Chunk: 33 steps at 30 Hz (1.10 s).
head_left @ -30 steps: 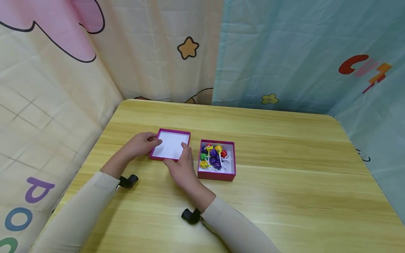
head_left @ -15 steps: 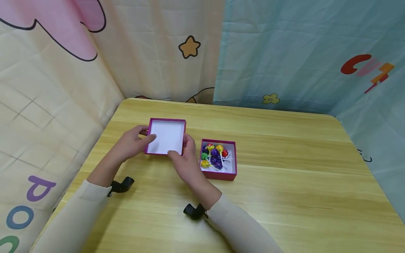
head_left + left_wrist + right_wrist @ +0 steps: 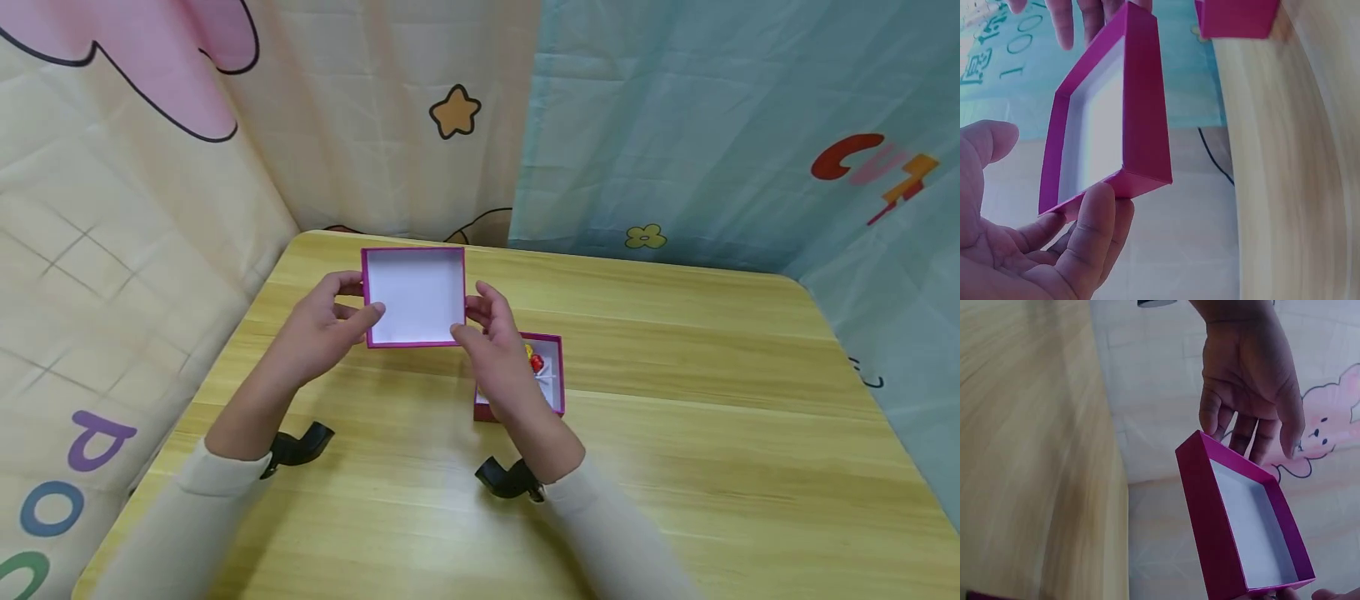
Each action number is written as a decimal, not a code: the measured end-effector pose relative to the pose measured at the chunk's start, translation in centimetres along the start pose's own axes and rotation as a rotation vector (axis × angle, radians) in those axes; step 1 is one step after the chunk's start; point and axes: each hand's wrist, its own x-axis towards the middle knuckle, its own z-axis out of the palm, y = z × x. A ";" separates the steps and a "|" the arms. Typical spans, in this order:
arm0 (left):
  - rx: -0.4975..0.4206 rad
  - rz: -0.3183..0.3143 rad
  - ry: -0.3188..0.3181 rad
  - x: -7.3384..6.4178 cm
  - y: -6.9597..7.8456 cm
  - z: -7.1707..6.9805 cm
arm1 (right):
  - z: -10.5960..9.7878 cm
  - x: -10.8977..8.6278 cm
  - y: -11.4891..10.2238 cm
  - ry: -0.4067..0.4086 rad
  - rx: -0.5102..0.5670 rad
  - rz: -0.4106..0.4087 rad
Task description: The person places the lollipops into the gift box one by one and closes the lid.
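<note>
Both hands hold a magenta box lid [image 3: 416, 296] raised over the table, its white inside facing the head camera. My left hand [image 3: 311, 333] grips its left side, and in the left wrist view its fingers [image 3: 1094, 225] touch the lid's edge. My right hand [image 3: 502, 358] holds the lower right corner, thumb at the front edge; its fingertips [image 3: 1288, 594] show at the bottom of the right wrist view. Behind the right hand stands the matching magenta box [image 3: 555, 392], open at the top. Wrapped lollipops [image 3: 536, 363] lie in it, mostly hidden by that hand.
The wooden table [image 3: 712, 417] reaches to printed curtains [image 3: 675, 125] at the back and sides. Each wrist carries a black camera mount [image 3: 300, 446]. A dark cable [image 3: 1215, 156] hangs beyond the table edge in the left wrist view.
Both hands have taken hold of the lid, lifted it off the table and tilted it upward, then carried it right. The right hand now covers most of the lollipops.
</note>
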 end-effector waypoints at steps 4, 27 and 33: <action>-0.055 0.049 -0.010 0.2 1.0 1.4 | -2.3 0.0 -0.3 -0.006 -0.014 -0.036; -0.306 0.283 -0.020 2.5 2.9 9.7 | -12.0 -1.0 0.8 0.064 0.042 -0.082; -0.254 0.286 0.015 2.4 2.7 11.0 | -12.9 -1.5 1.4 0.061 -0.040 -0.068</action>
